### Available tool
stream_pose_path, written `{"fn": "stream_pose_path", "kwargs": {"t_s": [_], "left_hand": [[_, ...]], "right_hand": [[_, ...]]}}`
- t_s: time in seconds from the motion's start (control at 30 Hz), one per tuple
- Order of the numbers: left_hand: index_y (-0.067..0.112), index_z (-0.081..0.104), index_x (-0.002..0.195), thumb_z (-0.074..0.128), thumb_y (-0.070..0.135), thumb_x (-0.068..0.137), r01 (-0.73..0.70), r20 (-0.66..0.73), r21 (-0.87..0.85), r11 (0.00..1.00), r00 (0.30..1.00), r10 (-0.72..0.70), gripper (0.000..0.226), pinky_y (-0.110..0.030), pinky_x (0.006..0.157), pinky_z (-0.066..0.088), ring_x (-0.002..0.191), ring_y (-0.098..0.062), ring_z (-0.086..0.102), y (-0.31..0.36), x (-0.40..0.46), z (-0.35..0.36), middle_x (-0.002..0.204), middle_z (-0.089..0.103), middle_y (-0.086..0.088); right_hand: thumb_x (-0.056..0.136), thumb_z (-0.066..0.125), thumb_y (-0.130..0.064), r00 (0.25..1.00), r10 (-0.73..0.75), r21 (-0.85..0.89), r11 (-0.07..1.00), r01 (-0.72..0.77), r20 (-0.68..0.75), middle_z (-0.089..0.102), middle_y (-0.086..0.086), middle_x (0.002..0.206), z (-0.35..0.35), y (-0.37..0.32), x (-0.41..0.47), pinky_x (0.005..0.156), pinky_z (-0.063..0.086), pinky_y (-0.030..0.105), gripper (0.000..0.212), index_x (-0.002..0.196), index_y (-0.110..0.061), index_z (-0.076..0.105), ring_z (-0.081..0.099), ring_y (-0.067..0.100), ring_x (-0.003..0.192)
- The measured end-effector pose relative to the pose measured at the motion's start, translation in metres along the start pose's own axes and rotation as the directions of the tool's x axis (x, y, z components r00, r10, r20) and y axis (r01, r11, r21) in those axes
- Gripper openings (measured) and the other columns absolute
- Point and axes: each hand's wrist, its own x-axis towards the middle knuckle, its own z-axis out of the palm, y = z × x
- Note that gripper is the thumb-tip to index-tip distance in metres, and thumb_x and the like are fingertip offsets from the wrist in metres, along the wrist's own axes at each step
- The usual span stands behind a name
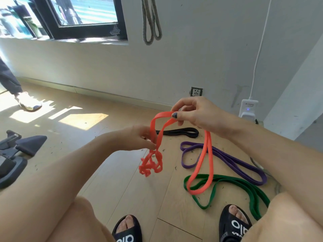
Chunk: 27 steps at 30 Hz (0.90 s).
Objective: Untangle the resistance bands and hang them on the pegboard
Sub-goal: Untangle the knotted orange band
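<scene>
Your right hand (190, 112) pinches the orange band (208, 154) high; your left hand (139, 138) grips it just above the knot (151, 165), which hangs directly below, nearer the left.

Light wood plank floor (122, 172), scattered with dark specks. Sun patches on it far left. Pale grey wall (104, 67) with baseboard. Black-framed window (83, 16) upper left, bright outside. Wall socket (196, 91) low, right of centre. White power strip (248, 109) far right, blue LED lit, white cable (260, 49) running up the wall.
</scene>
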Motion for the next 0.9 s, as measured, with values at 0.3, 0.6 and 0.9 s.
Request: {"fn": "stream_pose_path", "kwargs": {"t_s": [0.3,0.6,0.9], "left_hand": [[0.009,0.061,0.096,0.068,0.021,0.095,-0.193,-0.194,-0.233,0.953,0.97,0.149,0.013,-0.023,0.077,0.054,0.085,-0.011,0.07,0.019,-0.015,-0.008,0.092,0.071,-0.006],[0.014,0.074,0.096,0.052,0.042,0.104,-0.17,-0.152,-0.272,0.947,0.98,0.132,0.036,-0.051,0.08,0.054,0.076,-0.031,0.061,0.034,-0.019,-0.005,0.088,0.069,-0.016],[0.016,0.061,0.117,0.063,0.021,0.1,-0.249,-0.172,-0.254,0.935,0.963,0.209,0.018,-0.05,0.093,0.054,0.092,-0.026,0.068,0.039,-0.016,-0.003,0.093,0.075,-0.007]], "right_hand": [[0.098,0.067,-0.016,0.998,0.048,0.004,0.999,-0.049,0.026,0.073,0.004,0.08,-0.003,0.006,0.001,0.047,0.036,0.012,0.007,0.101,-0.015,0.073,0.049,-0.002,0.05],[0.093,0.07,-0.012,0.996,0.051,-0.034,0.998,-0.049,0.074,0.072,-0.001,0.08,-0.004,0.01,0.0,0.061,0.042,0.014,0.011,0.098,-0.021,0.075,0.061,-0.002,0.066],[0.086,0.079,-0.013,1.0,-0.001,-0.081,0.997,0.002,0.019,0.076,0.0,0.09,-0.001,0.01,0.002,0.071,0.052,0.013,0.011,0.094,-0.021,0.077,0.07,0.006,0.083]]}}
